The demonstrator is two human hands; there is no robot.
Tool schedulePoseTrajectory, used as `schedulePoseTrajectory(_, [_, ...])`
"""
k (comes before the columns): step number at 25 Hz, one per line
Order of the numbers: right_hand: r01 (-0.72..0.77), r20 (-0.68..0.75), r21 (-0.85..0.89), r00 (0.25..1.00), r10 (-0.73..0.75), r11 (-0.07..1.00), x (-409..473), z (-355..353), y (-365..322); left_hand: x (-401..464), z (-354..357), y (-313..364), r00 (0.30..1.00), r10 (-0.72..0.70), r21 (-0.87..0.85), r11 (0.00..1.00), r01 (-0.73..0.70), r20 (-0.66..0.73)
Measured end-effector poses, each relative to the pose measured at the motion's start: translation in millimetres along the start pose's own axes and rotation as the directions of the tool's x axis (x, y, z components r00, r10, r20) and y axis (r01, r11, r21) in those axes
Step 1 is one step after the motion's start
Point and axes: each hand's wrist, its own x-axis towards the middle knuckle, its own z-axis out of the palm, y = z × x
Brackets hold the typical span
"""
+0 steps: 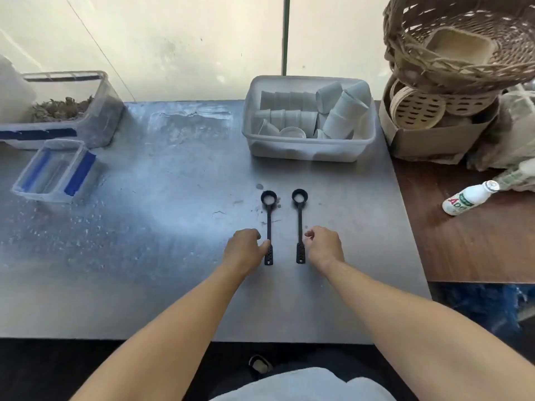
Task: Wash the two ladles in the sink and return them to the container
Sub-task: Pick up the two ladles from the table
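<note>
A food-service prep area. A steel worktable (pixel 179 227) carries a plastic tub of stacked disposable cups (pixel 309 117); woven bamboo baskets (pixel 451 47) and steamer lids (pixel 417 108) stand alongside, with a lidded bin of dried leaves (pixel 63 108).

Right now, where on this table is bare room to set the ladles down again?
Free: the steel table between the small blue-taped tub and the left ladle, and its near edge. Crowded: the back right, with the cup bin, cardboard box and bottle.

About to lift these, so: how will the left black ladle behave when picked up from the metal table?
The left ladle looks thin and plastic, so probably light and slightly flexible. It lies flat on the metal table, so pinching its handle may be fiddly. Droplets near its bowl suggest a slippery grip.
</note>
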Motion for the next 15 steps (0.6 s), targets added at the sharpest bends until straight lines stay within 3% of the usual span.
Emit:
schedulePoseTrajectory(6, [-0.172, 0.01, 0.042, 0.985, 0.172, 0.984, 32, 6, -7, 37, 18, 20, 0.996, -0.081, -0.003, 0.997, 0.081, -0.026])
schedulePoseTrajectory(15, [-0.172, 0.013, -0.002, 0.985, 0.172, 0.985, 53, 16, -4, 64, 29, 17, 0.965, -0.255, -0.187, 0.953, 0.24, -0.061])
